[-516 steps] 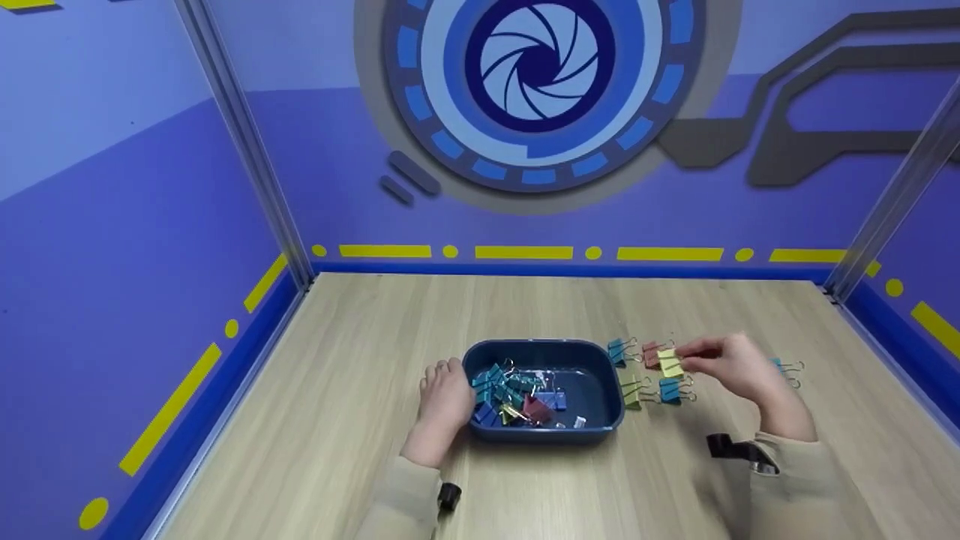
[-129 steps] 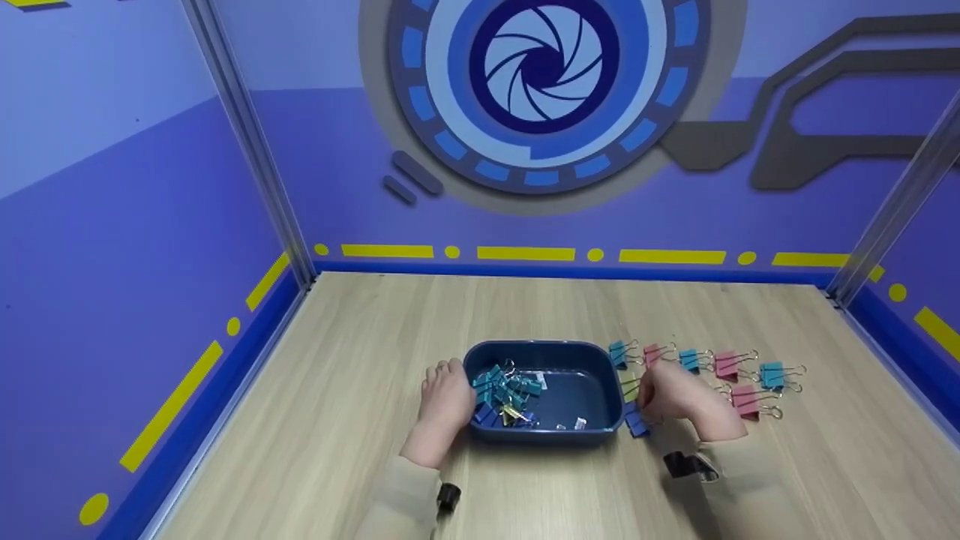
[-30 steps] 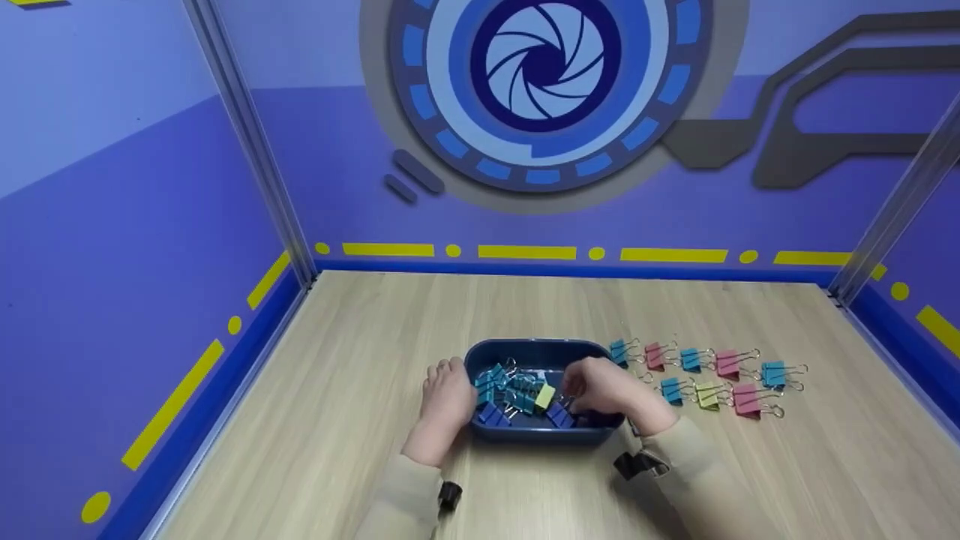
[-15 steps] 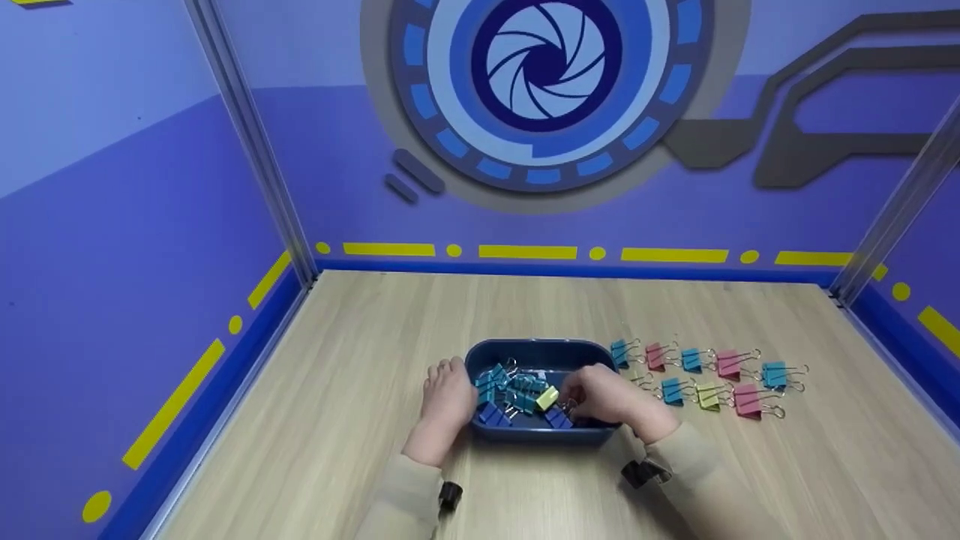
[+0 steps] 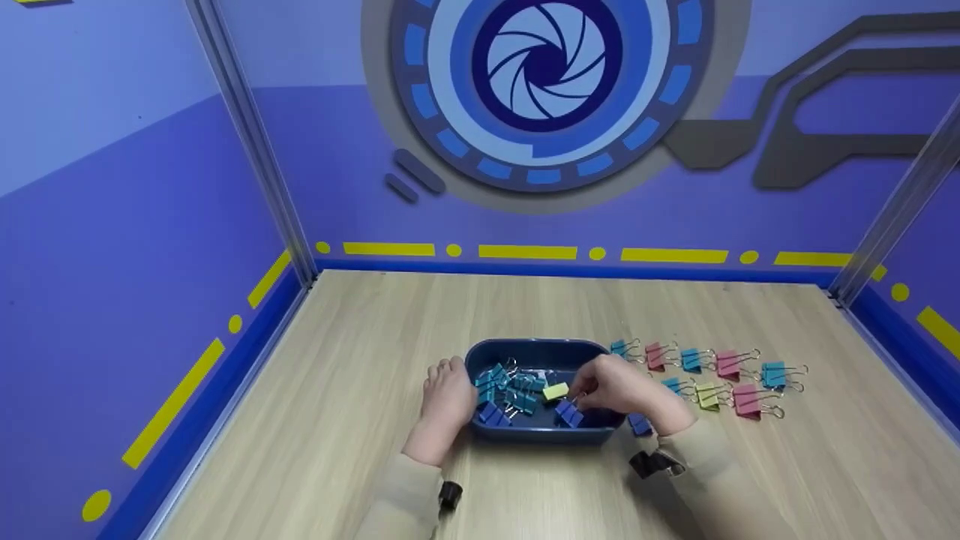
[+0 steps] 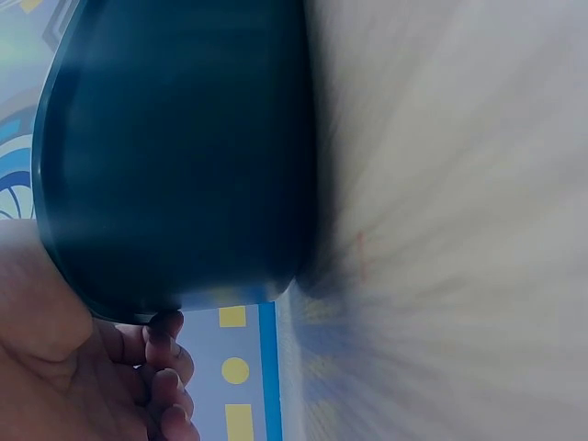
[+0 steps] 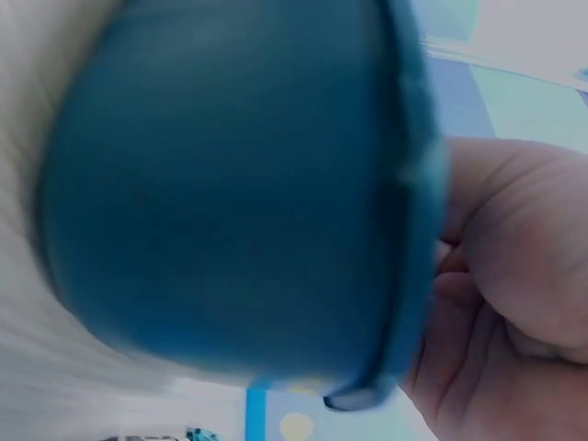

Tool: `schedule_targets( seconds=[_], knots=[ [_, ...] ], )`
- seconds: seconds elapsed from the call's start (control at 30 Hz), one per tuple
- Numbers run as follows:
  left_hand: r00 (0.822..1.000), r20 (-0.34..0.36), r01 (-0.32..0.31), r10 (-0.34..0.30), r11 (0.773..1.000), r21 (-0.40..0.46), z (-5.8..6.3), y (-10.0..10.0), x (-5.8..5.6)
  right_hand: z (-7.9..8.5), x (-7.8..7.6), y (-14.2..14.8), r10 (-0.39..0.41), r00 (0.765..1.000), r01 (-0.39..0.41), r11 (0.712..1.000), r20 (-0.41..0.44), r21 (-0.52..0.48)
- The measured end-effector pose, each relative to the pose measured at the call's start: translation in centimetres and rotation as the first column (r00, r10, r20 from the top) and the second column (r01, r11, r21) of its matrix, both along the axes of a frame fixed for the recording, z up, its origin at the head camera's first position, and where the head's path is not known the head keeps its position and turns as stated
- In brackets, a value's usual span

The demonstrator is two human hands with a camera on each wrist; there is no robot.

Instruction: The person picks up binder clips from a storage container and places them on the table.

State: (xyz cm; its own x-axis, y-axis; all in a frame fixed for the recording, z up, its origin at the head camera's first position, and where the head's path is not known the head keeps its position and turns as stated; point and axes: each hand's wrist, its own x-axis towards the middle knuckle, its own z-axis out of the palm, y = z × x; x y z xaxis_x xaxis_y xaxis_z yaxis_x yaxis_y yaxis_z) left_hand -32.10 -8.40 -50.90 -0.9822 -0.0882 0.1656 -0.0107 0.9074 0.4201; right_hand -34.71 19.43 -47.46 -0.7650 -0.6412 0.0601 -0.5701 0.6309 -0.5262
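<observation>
Blue clip on the bench: just beyond the right sleeve (image 5: 694,465), a blue binder clip (image 5: 640,425) is being left on the bench (image 5: 540,487); half a second ago it was being hidden by the arm.
Dark-blue tray (image 5: 540,436): it is being kept in place, its left end being clasped by the left grip (image 5: 448,397).
Clip in hand: a second blue clip (image 5: 569,413) is being pinched inside the tray, apparently by its wire handles, and is being drawn slightly rightward; judging from this, one more clip is being singled out of the mix.
Right grip (image 5: 626,388): it is being held over the tray's right end, closed on that clip.
Yellow clip (image 5: 556,391): beside the pinched clip, it is being turned, probably nudged along.
Teal clips (image 5: 519,402): these are being left heaped toward the tray's left end.
Front row of clips (image 5: 706,395): its left part is being covered by the right grip.
Back row of clips (image 5: 691,361): teal and pink are being kept alternating, undisturbed.
</observation>
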Motion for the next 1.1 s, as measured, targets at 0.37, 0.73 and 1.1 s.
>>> schedule_targets(
  seconds=[0.37, 0.73, 1.1],
  knots=[
    [1.0, -0.01, -0.013, 0.013, 1.0, 0.007, -0.1, 0.0, 0.0, 2.1, 0.5, 2.2, -0.084, 0.995, 0.089, 0.99, 0.052, -0.112],
    [1.0, 0.009, -0.018, 0.018, 1.0, 0.005, -0.2, 0.0, -0.1, 3.0, 2.4, 7.1, -0.258, 0.964, 0.267, 0.936, 0.07, -0.229],
    [0.999, -0.039, 0.002, -0.002, 1.0, 0.004, -0.1, 0.1, 0.2, 3.0, 3.4, 12.3, -0.384, 0.902, 0.418, 0.891, 0.196, -0.177]
  ],
)
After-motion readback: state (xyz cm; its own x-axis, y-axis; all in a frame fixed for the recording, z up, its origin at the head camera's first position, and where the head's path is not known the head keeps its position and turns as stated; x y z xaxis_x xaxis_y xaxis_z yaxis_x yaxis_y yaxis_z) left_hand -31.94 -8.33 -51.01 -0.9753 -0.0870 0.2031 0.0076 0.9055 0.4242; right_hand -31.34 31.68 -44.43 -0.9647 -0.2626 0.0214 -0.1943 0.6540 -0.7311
